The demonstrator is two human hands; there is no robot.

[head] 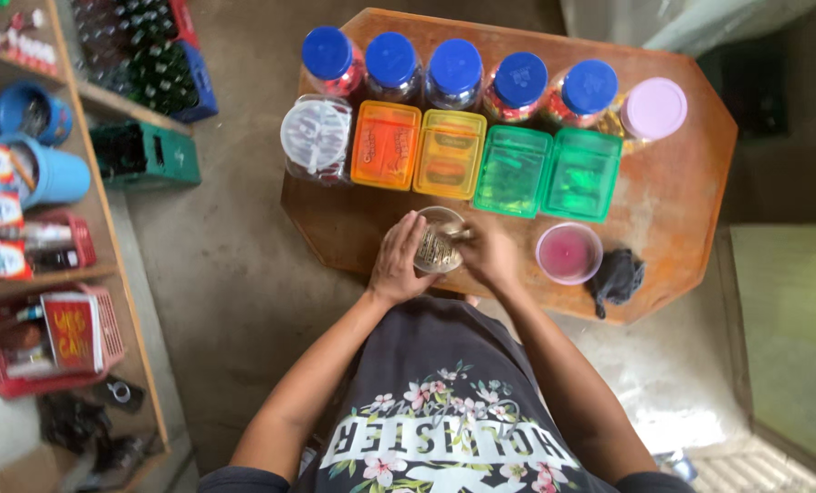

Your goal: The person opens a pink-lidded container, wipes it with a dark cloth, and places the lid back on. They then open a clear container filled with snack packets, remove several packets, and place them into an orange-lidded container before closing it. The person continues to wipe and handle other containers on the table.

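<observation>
My left hand [399,260] grips the side of a clear open jar [437,239] that holds small wrapped items, at the near edge of an orange wooden table [691,192]. My right hand [488,254] is at the jar's mouth from the right, fingers curled on its rim or contents; which one I cannot tell. A pink round lid [568,253] lies upturned just right of my right hand, with a dark cloth [616,277] beside it.
Behind the jar stand orange [386,144], yellow [450,153] and two green [547,172] lidded boxes, a clear jar with a white lid [316,137], several blue-lidded jars [454,68] and a pink-lidded one [653,109]. Shelves with goods [33,228] and bottle crates [157,73] line the left.
</observation>
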